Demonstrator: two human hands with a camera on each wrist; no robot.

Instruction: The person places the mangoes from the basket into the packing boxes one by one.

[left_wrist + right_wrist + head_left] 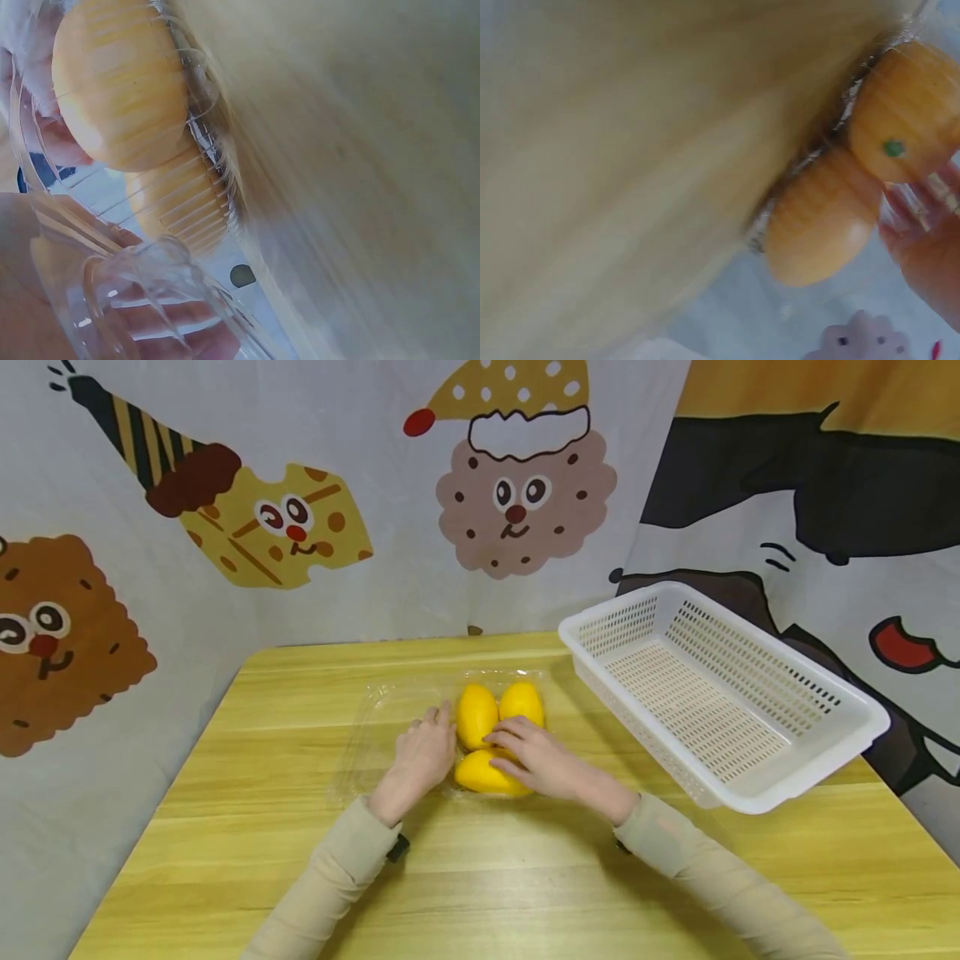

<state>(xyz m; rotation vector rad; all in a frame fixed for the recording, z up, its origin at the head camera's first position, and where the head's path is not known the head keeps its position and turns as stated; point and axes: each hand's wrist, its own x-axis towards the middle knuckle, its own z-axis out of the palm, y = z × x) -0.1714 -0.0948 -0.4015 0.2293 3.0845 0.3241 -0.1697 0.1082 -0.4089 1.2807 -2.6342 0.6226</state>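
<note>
Three yellow mangoes lie in a clear plastic clamshell box (378, 727) on the table. A left rear mango (476, 714) and a right rear mango (522, 700) point away from me; the front mango (476, 772) lies crosswise. My right hand (551, 764) rests over the front and right rear mangoes, fingers loosely spread. Beside the left rear mango, my left hand (426, 750) lies at the fold between the box's tray and its opened lid, fingers pointing forward. In the left wrist view, clear plastic (165, 277) crosses in front of the left fingers. One mango (907, 112) shows a green stem spot.
A white perforated plastic basket (637, 718) stands on the right side of the wooden table (480, 885). Behind the table hangs a cloth (405, 602) printed with cartoon biscuits and cheese.
</note>
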